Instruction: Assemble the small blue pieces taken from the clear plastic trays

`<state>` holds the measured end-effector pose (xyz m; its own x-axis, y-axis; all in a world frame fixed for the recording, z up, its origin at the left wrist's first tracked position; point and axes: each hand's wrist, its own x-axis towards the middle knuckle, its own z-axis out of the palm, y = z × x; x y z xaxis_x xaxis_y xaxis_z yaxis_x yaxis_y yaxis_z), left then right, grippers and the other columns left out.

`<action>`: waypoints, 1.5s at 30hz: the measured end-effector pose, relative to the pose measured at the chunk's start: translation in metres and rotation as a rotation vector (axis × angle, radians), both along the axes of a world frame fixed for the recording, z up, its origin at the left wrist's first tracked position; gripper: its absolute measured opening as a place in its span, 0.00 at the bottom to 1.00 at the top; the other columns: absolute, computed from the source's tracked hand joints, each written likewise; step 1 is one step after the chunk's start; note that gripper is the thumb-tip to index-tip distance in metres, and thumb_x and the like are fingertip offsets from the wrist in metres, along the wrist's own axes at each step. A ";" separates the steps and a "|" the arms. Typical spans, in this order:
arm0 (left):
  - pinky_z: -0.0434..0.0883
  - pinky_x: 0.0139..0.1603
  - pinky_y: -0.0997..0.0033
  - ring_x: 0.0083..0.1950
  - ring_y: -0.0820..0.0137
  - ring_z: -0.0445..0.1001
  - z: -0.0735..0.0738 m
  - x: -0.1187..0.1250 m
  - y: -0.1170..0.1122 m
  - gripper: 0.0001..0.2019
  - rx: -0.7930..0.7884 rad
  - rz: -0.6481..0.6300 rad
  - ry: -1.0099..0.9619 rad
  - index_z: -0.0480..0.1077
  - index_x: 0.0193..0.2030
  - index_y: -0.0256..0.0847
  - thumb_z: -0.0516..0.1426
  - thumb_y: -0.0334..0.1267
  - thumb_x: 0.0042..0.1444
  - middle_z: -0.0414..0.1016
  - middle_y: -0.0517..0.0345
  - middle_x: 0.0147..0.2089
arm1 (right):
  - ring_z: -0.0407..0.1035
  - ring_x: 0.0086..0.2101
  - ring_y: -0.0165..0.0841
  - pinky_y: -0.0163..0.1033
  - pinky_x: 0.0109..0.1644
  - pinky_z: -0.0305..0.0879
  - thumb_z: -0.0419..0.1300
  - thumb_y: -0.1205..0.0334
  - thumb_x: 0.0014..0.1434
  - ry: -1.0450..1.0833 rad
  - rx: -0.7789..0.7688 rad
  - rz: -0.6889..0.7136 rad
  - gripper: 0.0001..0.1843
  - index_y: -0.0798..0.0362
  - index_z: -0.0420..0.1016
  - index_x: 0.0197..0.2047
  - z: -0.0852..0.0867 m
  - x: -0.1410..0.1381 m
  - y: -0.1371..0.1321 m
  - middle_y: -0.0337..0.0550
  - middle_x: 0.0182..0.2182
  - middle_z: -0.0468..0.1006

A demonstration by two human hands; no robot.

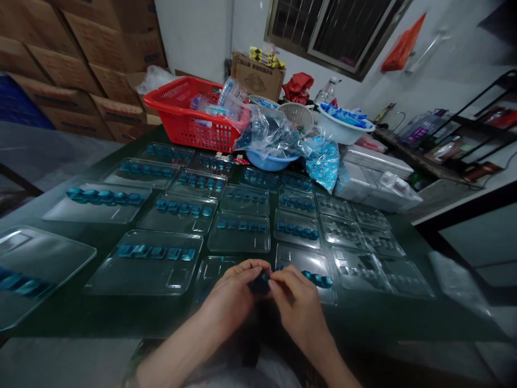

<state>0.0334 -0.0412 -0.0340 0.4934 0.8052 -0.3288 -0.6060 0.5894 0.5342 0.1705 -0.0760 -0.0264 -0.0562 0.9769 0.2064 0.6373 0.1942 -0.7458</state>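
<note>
While both hands pinch it, the small piece (260, 282) looks dark blue.

Both hands (262, 293) around dark piece (260, 282)

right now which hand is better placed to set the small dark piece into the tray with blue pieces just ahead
Right, probably. Both the left hand and right hand pinch the small dark piece, but the clear tray with blue pieces lies directly beyond the right hand.
</note>
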 end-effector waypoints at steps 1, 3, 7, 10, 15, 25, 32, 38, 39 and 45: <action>0.65 0.37 0.66 0.37 0.67 0.66 0.000 0.000 -0.001 0.04 0.012 -0.009 -0.008 0.68 0.34 0.33 0.53 0.29 0.51 0.66 0.50 0.36 | 0.62 0.30 0.29 0.34 0.34 0.57 0.50 0.67 0.56 0.007 0.008 -0.009 0.07 0.53 0.69 0.34 -0.001 0.000 0.000 0.41 0.29 0.67; 0.64 0.35 0.66 0.37 0.66 0.66 0.000 0.001 -0.002 0.05 0.044 -0.060 -0.022 0.67 0.35 0.32 0.53 0.30 0.52 0.66 0.49 0.36 | 0.62 0.29 0.28 0.34 0.32 0.57 0.50 0.67 0.55 0.004 0.017 -0.036 0.07 0.53 0.69 0.32 -0.002 0.001 0.001 0.40 0.28 0.66; 0.64 0.31 0.68 0.35 0.66 0.66 -0.003 0.003 -0.003 0.06 0.067 -0.168 -0.034 0.66 0.37 0.31 0.54 0.28 0.51 0.66 0.48 0.35 | 0.61 0.27 0.28 0.33 0.30 0.57 0.51 0.67 0.55 0.032 0.058 -0.075 0.06 0.54 0.68 0.29 -0.004 0.000 0.001 0.40 0.26 0.65; 0.64 0.31 0.69 0.35 0.67 0.66 -0.004 0.002 -0.002 0.05 0.045 -0.130 -0.059 0.66 0.36 0.32 0.53 0.29 0.51 0.66 0.48 0.36 | 0.62 0.29 0.27 0.33 0.32 0.60 0.50 0.68 0.55 0.116 0.135 -0.034 0.08 0.53 0.67 0.38 -0.002 -0.003 -0.004 0.41 0.30 0.66; 0.63 0.31 0.74 0.32 0.72 0.66 -0.006 0.000 0.002 0.04 -0.040 -0.065 -0.024 0.67 0.34 0.33 0.53 0.28 0.50 0.66 0.53 0.34 | 0.61 0.35 0.31 0.38 0.38 0.61 0.55 0.68 0.52 -0.092 0.228 0.072 0.14 0.52 0.66 0.44 -0.002 -0.008 -0.015 0.44 0.36 0.65; 0.62 0.30 0.77 0.29 0.74 0.65 -0.008 0.003 0.001 0.03 -0.062 -0.053 0.008 0.67 0.32 0.32 0.55 0.26 0.48 0.65 0.54 0.30 | 0.59 0.35 0.32 0.41 0.38 0.58 0.52 0.70 0.53 -0.148 0.235 0.008 0.12 0.54 0.67 0.42 -0.009 -0.009 -0.013 0.44 0.33 0.64; 0.63 0.31 0.76 0.29 0.75 0.65 -0.006 0.004 0.000 0.03 -0.041 -0.065 0.017 0.67 0.31 0.32 0.55 0.26 0.47 0.65 0.55 0.29 | 0.61 0.34 0.29 0.36 0.36 0.60 0.52 0.70 0.53 0.164 0.149 0.051 0.05 0.57 0.66 0.36 -0.002 -0.012 -0.016 0.43 0.32 0.63; 0.63 0.26 0.75 0.28 0.73 0.65 -0.005 0.006 -0.002 0.06 0.011 -0.117 0.040 0.67 0.33 0.32 0.54 0.34 0.51 0.65 0.55 0.30 | 0.61 0.32 0.28 0.34 0.35 0.59 0.52 0.69 0.54 0.183 0.141 -0.026 0.05 0.55 0.66 0.35 -0.003 -0.008 -0.015 0.41 0.31 0.64; 0.63 0.24 0.75 0.26 0.74 0.65 -0.004 0.006 -0.003 0.06 0.034 -0.146 0.037 0.67 0.33 0.32 0.54 0.34 0.51 0.64 0.55 0.29 | 0.61 0.32 0.27 0.34 0.35 0.59 0.52 0.69 0.54 0.187 0.138 -0.033 0.05 0.55 0.66 0.35 -0.002 -0.007 -0.015 0.41 0.31 0.64; 0.63 0.22 0.75 0.25 0.74 0.66 -0.003 0.007 -0.002 0.08 0.094 -0.185 0.067 0.65 0.35 0.32 0.54 0.36 0.52 0.66 0.52 0.31 | 0.61 0.31 0.27 0.33 0.34 0.58 0.51 0.67 0.55 0.222 0.095 -0.069 0.03 0.55 0.65 0.33 -0.001 -0.004 -0.016 0.39 0.30 0.65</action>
<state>0.0409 -0.0430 -0.0369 0.6148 0.7320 -0.2935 -0.4535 0.6326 0.6278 0.1662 -0.0917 -0.0277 0.0666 0.9526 0.2969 0.4741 0.2316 -0.8495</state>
